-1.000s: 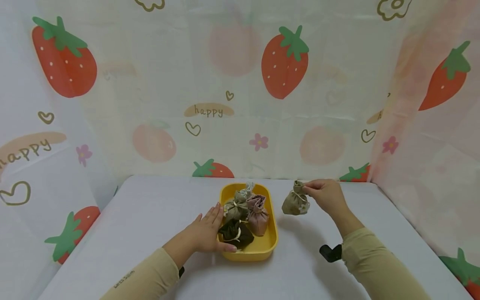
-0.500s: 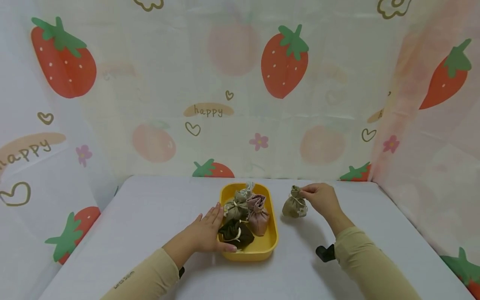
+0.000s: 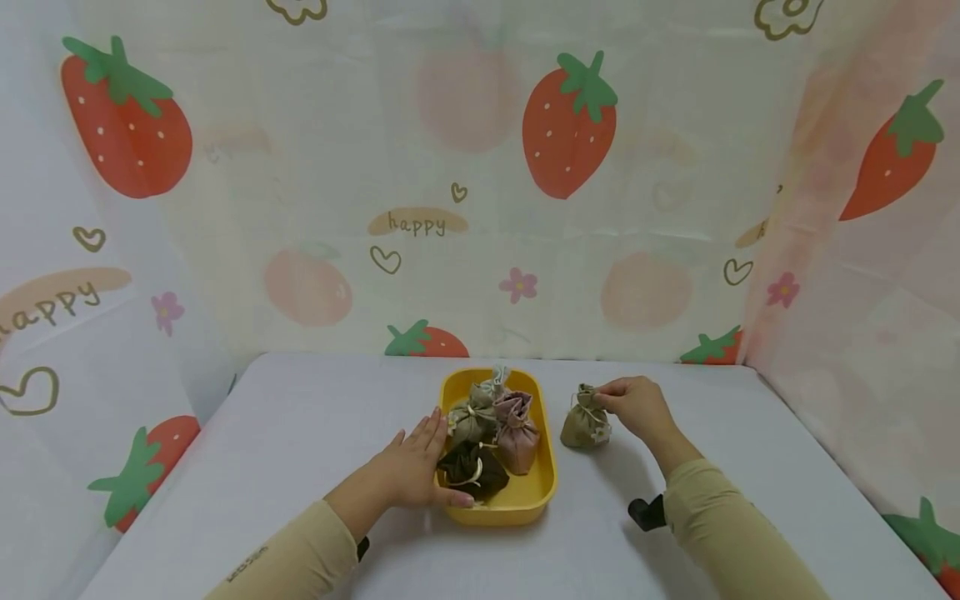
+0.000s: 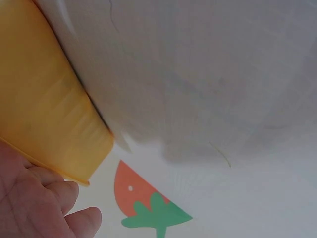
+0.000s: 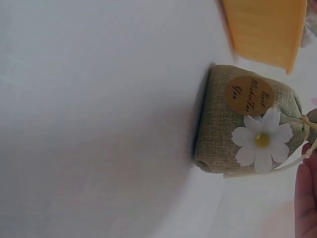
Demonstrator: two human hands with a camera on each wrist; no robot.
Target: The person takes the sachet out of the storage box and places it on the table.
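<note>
By its gathered neck, a khaki drawstring pouch (image 3: 585,427) is pinched in my right hand (image 3: 637,407), just right of the yellow tray (image 3: 540,497). The right wrist view shows the pouch (image 5: 218,134) with a white flower and a round brown label, its bottom at the table. My left hand (image 3: 411,467) rests with straight fingers along the tray's left rim. Inside the tray are an olive pouch (image 3: 471,417), a pink pouch (image 3: 517,442), a black pouch (image 3: 480,475) and a pale pouch (image 3: 495,379), partly hidden at the back.
A white cloth covers the table (image 3: 315,417). Behind and beside it hang curtains (image 3: 480,283) printed with strawberries and hearts. A black piece (image 3: 647,513) sits under my right wrist.
My right hand has lowered the khaki pouch, bringing it down to the table and slightly nearer. The left hand and the tray have stayed in place.
</note>
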